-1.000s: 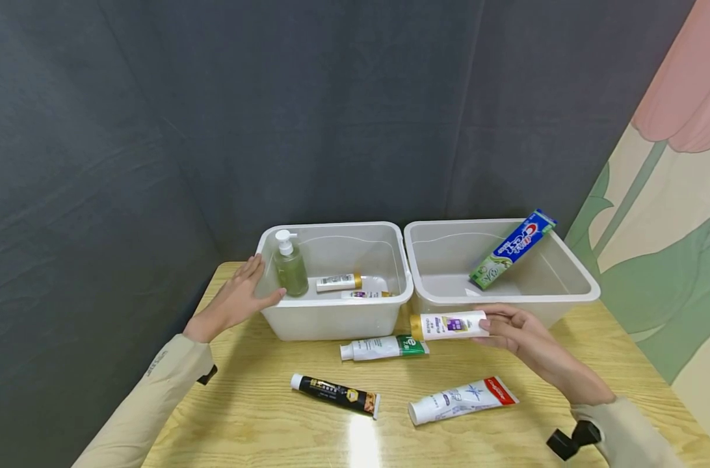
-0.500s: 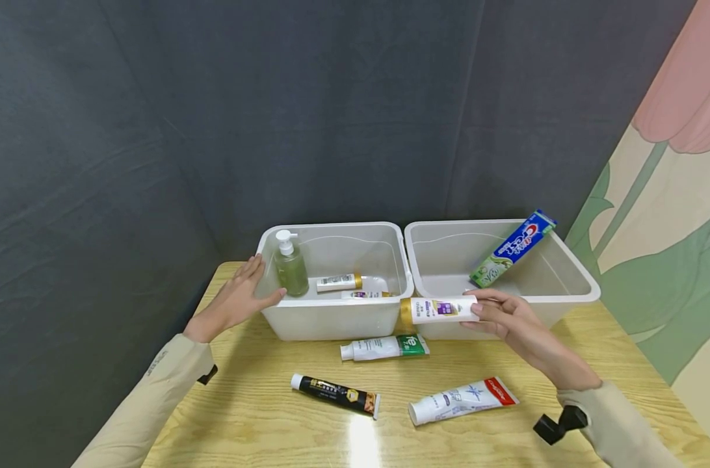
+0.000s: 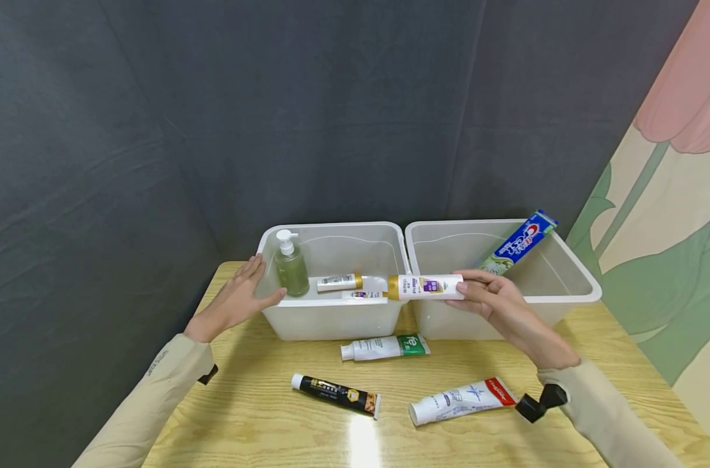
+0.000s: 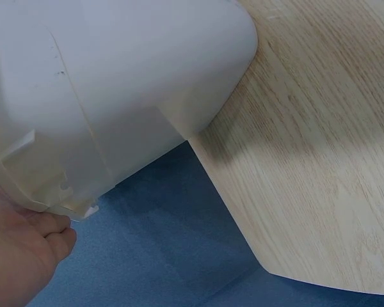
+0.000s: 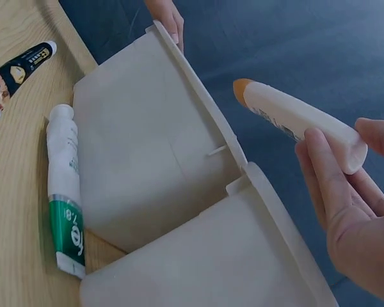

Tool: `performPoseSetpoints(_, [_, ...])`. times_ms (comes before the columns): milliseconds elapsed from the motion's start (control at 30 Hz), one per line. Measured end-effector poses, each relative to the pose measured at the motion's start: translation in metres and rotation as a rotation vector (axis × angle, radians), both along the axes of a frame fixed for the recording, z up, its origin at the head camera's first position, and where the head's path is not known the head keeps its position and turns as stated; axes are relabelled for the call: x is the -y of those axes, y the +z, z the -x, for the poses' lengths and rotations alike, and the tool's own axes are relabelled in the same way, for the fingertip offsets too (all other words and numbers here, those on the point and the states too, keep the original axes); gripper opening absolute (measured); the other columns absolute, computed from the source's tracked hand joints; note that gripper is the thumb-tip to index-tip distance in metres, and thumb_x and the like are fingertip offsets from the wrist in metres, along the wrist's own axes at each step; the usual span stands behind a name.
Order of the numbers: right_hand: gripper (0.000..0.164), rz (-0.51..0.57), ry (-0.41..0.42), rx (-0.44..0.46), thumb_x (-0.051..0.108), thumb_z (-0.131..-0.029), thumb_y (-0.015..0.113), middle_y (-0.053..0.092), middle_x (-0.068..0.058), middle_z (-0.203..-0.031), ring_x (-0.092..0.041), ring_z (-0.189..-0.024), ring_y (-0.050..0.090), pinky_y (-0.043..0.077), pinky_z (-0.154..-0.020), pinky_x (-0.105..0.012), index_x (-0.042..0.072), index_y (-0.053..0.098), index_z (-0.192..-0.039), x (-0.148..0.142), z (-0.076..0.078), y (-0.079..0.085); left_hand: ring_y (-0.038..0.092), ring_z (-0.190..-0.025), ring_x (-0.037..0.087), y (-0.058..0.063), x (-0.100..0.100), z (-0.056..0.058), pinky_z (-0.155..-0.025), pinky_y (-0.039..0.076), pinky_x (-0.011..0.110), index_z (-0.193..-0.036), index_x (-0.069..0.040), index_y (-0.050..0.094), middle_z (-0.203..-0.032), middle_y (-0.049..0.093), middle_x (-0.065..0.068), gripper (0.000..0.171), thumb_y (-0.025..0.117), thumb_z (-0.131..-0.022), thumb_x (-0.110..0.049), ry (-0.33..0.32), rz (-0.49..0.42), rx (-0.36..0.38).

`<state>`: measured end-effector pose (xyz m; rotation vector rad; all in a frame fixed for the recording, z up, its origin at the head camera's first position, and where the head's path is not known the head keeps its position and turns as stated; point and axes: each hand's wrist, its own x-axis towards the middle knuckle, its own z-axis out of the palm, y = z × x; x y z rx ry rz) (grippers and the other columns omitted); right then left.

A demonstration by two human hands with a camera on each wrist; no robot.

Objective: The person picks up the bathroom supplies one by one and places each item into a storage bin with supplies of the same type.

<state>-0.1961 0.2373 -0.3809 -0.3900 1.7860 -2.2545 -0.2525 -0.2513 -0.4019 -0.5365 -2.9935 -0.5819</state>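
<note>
Head view: the right hand (image 3: pixel 498 305) pinches a white gold-capped bottle (image 3: pixel 431 286) by its base end, the bottle appearing across the adjoining front corners of the left bin (image 3: pixel 331 320) and right bin (image 3: pixel 457 322), while the left hand (image 3: pixel 238 296), fingers extended and thumb spread, rests at the left bin's outer rim. Left wrist view: that hand, partly visible, touches the rim. Right wrist view: thumb and fingers hold the bottle clear of both rims; a white-and-green tube (image 5: pixel 65 185) lies beside the left bin.

Indoors, exact kind unclear, wooden table (image 3: pixel 244 409), dark curtain (image 3: pixel 320 117), flower-patterned wall (image 3: pixel 665 260)
</note>
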Motion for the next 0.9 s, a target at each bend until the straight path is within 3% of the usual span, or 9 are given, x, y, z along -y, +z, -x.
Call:
performPoseSetpoints(300, [0.030,0.021,-0.021,0.011,0.005,-0.100,0.057,0.050,-0.015,-0.130,-0.020,-0.107,0.064,0.050,-0.094,-0.038,-0.001,0.053,-0.129,0.019,0.018,0.009,0.010,-0.148,0.040,0.002,0.000,0.000,-0.114,0.020,0.058,-0.151,0.010,0.024,-0.161,0.013,0.024,0.099,0.051,-0.093,-0.066,-0.003,-0.002,-0.003])
performPoseSetpoints(567, [0.045,0.039,-0.028,0.020,0.002,-0.099,0.059,0.055,-0.015,-0.125,-0.021,-0.105,0.067,0.049,-0.094,-0.039,-0.014,0.041,-0.137,0.038,0.036,0.011,0.009,-0.148,0.040,0.002,-0.001,0.001,-0.114,0.019,0.058,-0.152,0.009,0.024,-0.161,0.012,0.024,0.100,0.050,-0.092,-0.067,0.001,0.002,0.002])
performPoseSetpoints(900, [0.052,0.003,-0.030,0.043,0.004,-0.099,0.059,0.048,-0.021,-0.134,-0.020,-0.104,0.067,0.048,-0.095,-0.039,-0.014,0.036,-0.143,0.059,0.052,0.012,0.009,-0.148,0.040,0.003,-0.001,-0.001,-0.114,0.019,0.059,-0.152,0.010,0.023,-0.161,0.012,0.024,0.101,0.051,-0.092,-0.067,0.006,0.001,0.017])
